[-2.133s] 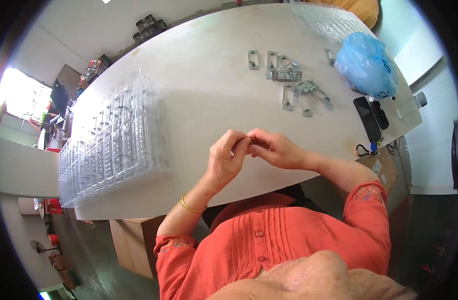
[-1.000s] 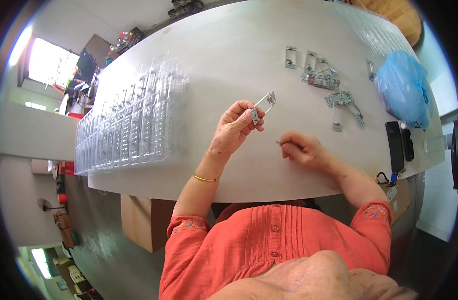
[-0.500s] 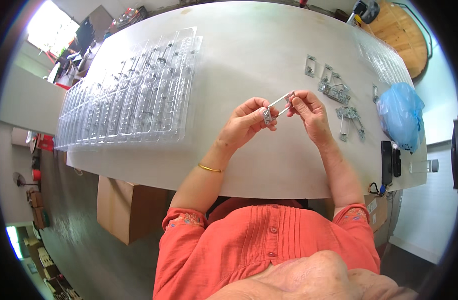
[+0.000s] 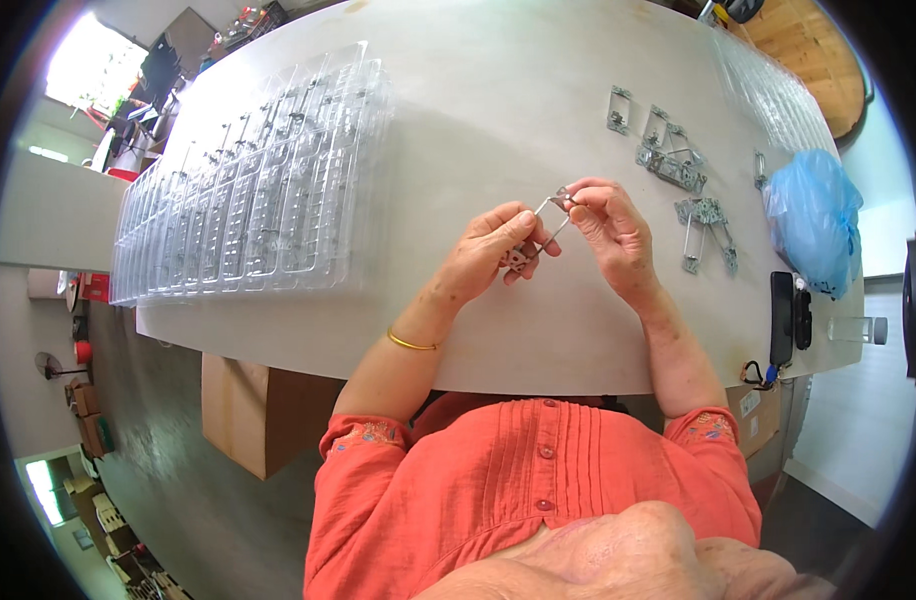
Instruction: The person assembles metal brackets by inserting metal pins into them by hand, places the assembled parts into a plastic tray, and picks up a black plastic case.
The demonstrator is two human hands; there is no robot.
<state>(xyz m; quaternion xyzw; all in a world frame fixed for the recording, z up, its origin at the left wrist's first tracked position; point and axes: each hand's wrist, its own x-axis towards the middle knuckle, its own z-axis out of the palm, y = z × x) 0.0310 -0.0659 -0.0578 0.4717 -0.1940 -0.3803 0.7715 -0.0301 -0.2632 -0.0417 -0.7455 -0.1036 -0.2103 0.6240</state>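
Note:
Over the middle of the table, both hands grip one small silvery metal bracket frame point(image 4: 554, 236), two thin rods joined by a plate at each end. My left hand point(image 4: 485, 252) is closed around its lower plate, the thumb pressed on top. At the upper end, my right hand point(image 4: 615, 232) pinches the other plate between thumb and fingers. The frame is tilted, its right end higher and farther away. To the right lie several similar metal bracket frames point(image 4: 671, 163), some piled on each other, and another cluster point(image 4: 703, 215) nearer me.
Stacked clear plastic trays point(image 4: 268, 185) with metal parts cover the table's left. A blue plastic bag point(image 4: 818, 225), a black phone point(image 4: 781, 318) and a clear bottle point(image 4: 856, 330) are at the right edge. More clear trays point(image 4: 768, 90) lie far right. A cardboard box point(image 4: 248, 410) stands below.
The bracket frame has turned steeper in my hands. My left hand has slid slightly down along it, while the right stays at its upper end. The view has shifted a little.

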